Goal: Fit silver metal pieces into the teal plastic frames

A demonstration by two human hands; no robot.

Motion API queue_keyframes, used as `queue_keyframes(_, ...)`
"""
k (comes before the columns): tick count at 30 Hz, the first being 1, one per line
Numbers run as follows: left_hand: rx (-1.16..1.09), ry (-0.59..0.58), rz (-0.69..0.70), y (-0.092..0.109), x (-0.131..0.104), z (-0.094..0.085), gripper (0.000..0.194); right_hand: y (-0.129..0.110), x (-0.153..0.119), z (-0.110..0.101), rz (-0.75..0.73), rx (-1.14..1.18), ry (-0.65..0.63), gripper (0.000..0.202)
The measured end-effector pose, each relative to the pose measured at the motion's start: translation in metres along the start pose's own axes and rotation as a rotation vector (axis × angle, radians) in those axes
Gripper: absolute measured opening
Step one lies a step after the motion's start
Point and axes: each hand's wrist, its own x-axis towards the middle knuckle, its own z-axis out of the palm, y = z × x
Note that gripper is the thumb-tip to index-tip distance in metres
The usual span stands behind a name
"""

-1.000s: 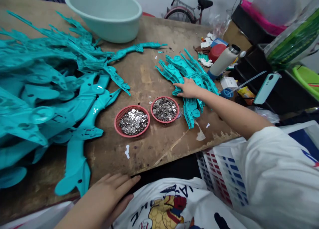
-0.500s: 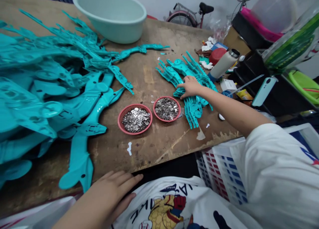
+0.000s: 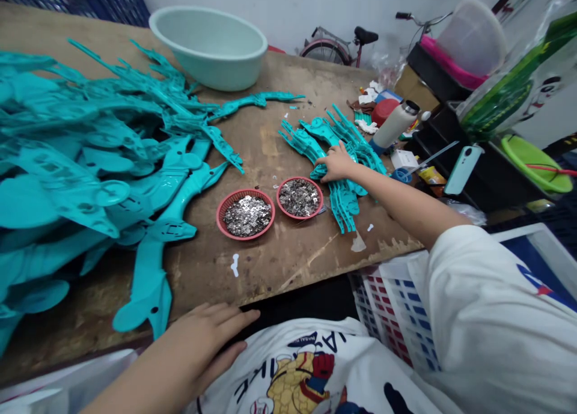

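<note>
My right hand [image 3: 336, 163] rests on a stack of turquoise plastic parts [image 3: 343, 200] right of centre, its fingers curled over one of them. My left hand [image 3: 216, 336] lies at the table's front edge, fingers stretched out, holding nothing. Two red baskets of small metal pieces, one in the middle [image 3: 246, 214] and a smaller one [image 3: 300, 197] beside the stack, stand between the hands. A large heap of turquoise parts [image 3: 103, 161] covers the left side. One white piece [image 3: 235, 265] lies before the baskets.
A pale green basin [image 3: 211, 50] stands at the back of the wooden table [image 3: 270, 270]. At the right are a bottle [image 3: 396, 125], a white box [image 3: 404, 160], a phone [image 3: 464, 170] and black shelving. White crates [image 3: 401, 306] stand below the front edge.
The view has shifted slightly, moving the scene a little. My right hand's fingers have bent more over the turquoise stack. My left hand stays at the table edge.
</note>
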Motion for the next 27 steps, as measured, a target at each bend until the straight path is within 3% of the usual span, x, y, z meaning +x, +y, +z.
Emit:
queue_keyframes(11,0.03,-0.03,-0.038,-0.001,0.002,0.001,0.046,0.001,-0.002,-0.008,-0.028,-0.026,0.062,0.079)
queue_keyframes(17,0.033,-0.044,-0.053,-0.004,0.005,0.003,0.045,-0.002,0.01,-0.002,-0.038,-0.035,-0.041,0.088)
queue_keyframes(27,0.054,-0.069,-0.051,-0.009,0.01,0.0,0.047,-0.003,0.014,0.004,-0.125,-0.034,-0.049,0.077)
